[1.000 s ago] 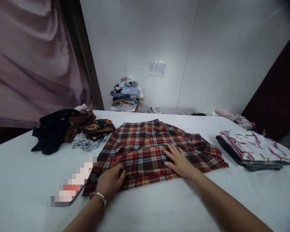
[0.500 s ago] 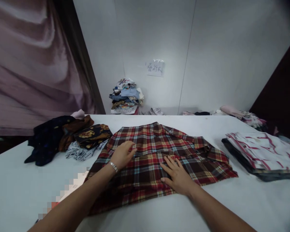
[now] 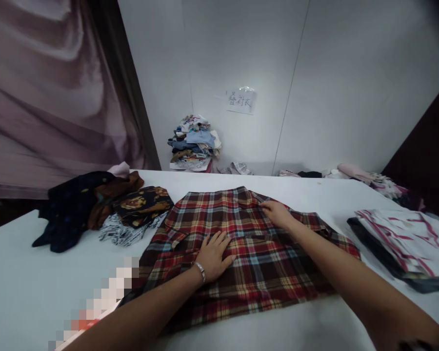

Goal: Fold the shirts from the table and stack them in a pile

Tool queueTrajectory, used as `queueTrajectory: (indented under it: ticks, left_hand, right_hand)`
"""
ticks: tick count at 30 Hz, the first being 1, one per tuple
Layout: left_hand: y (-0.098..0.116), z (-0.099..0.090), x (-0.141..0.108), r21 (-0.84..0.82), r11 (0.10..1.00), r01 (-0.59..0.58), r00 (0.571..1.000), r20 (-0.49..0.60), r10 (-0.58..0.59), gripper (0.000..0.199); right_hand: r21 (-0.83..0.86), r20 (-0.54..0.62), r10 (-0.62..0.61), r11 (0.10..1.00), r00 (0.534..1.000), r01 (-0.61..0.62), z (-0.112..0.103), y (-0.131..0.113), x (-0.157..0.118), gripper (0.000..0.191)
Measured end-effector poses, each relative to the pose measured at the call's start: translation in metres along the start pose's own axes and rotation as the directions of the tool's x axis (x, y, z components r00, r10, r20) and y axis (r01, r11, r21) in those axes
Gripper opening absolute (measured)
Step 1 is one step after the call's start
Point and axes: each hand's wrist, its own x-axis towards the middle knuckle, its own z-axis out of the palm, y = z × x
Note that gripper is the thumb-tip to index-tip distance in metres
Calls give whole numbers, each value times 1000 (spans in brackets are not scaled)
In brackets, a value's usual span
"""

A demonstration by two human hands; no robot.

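Note:
A red, brown and cream plaid shirt (image 3: 241, 282) lies spread on the white table, its collar end toward the wall and one sleeve out to the right. My left hand (image 3: 214, 258), with a silver bracelet at the wrist, rests flat on the middle of the shirt, fingers spread. Farther up, my right hand (image 3: 277, 213) has its fingers pinched on the cloth near the shirt's upper right edge. The forearm crosses over the right sleeve and hides part of it.
Crumpled dark and patterned clothes (image 3: 131, 204) lie at the left of the table (image 3: 18, 273). A folded white and red garment (image 3: 406, 239) sits on darker ones at the right. Behind the table stands a clothes stack (image 3: 195, 144); a paper sign (image 3: 241, 101) hangs on the wall.
My left hand has come down flat and shifted right on the shirt. My right hand has moved from the shirt's middle up to its upper right edge and closed on the cloth.

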Motion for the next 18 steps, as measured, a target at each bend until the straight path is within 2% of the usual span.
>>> queueTrajectory:
  ticks: [2,4,7,9,11,13,15,18]
  left_hand:
    - [-9,-14,15,-59,998,29,999,-15,-30,53]
    - [-27,-33,40,-77,995,62,995,-72,-68,49]
    - [-70,-61,89,-16,990,142,973,-179,-142,50]
    - [-100,-74,119,68,977,200,962,-203,-183,47]
    - [-128,-78,143,142,957,251,955,-195,-222,45]
    - [-149,-76,159,182,937,297,949,-167,-268,46]
    - [-163,-72,171,202,920,337,940,-130,-316,46]
    - [-173,-72,183,237,896,375,927,-95,-363,45]
  right_hand:
    - [-101,28,147,984,989,-144,-1,7,43,35]
    - [-149,26,236,962,971,-229,5,13,76,38]
    - [-183,23,307,937,952,-298,21,18,111,49]
    - [-201,48,331,927,942,-315,32,20,126,52]
    - [-211,81,335,926,939,-312,43,21,137,46]
    - [-206,101,323,932,941,-298,51,24,144,32]
    - [-174,92,301,943,949,-282,56,29,148,20]
    - [-46,-2,272,961,962,-271,55,38,153,15]
